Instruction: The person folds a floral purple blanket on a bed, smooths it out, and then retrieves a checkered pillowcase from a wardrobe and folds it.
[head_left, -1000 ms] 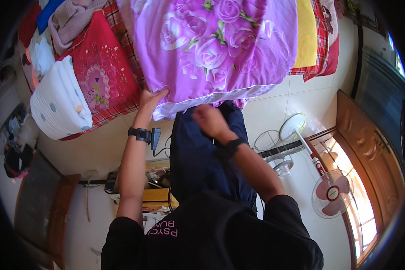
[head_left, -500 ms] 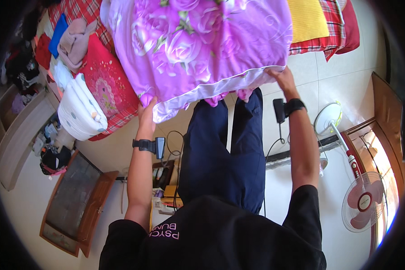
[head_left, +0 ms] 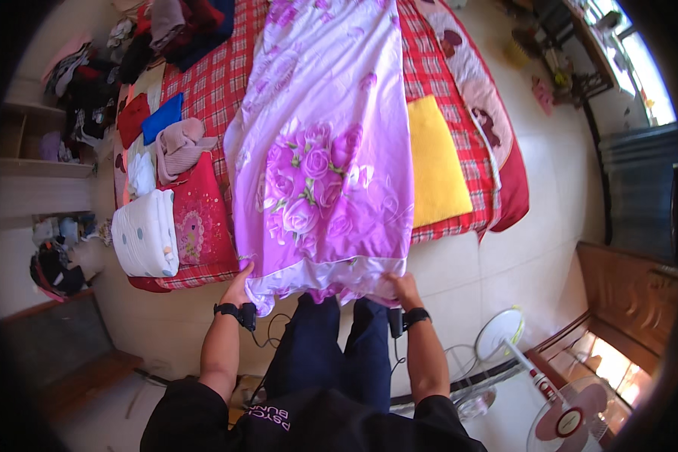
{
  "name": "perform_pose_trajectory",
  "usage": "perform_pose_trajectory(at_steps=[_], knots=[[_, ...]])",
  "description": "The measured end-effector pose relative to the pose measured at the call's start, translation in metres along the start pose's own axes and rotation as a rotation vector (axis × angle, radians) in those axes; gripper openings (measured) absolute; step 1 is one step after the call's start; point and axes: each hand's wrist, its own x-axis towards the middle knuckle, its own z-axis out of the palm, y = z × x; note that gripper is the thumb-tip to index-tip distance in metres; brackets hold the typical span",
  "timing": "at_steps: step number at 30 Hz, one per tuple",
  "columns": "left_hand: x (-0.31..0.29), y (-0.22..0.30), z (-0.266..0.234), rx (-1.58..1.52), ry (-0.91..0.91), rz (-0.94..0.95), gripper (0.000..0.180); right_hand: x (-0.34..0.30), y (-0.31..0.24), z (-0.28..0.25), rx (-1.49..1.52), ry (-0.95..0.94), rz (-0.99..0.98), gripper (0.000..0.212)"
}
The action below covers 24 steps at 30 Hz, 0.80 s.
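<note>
A long purple bed sheet or duvet cover [head_left: 324, 218] printed with roses stretches over the bed toward me, its near end hanging past the bed's edge in front of my legs. My left hand [head_left: 238, 288] is closed on its near left corner. At the near right corner my right hand [head_left: 405, 289] is closed on the same cloth. Between the hands, the pale lilac hem sags and bunches slightly. Folds of the cloth hide some of my fingertips.
The bed has a red plaid cover [head_left: 467, 218]. Right of the sheet lies a folded yellow cloth [head_left: 438, 166]; left are a red cushion-like piece [head_left: 201, 218], a folded white quilt [head_left: 147, 235] and a blue cloth [head_left: 163, 118]. A standing fan [head_left: 569, 420] is at the lower right.
The view has swung up, showing more of the bed and the sheet's length. My hands keep hold of both corners and now appear level, lower and closer together, with the cloth lying flatter.
</note>
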Motion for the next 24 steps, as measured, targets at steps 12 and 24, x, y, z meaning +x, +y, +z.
perform_pose_trajectory(at_steps=[12, 24], knots=[[0.108, -0.008, -0.073, 0.732, 0.786, 0.788, 0.051, -0.044, -0.041, 0.005, -0.002, 0.059, -0.034, 0.027], [0.08, 0.027, -0.011, 0.602, 0.477, 0.995, 0.083, -0.104, -0.116, 0.03, -0.24, -0.055, 0.178, 0.041]])
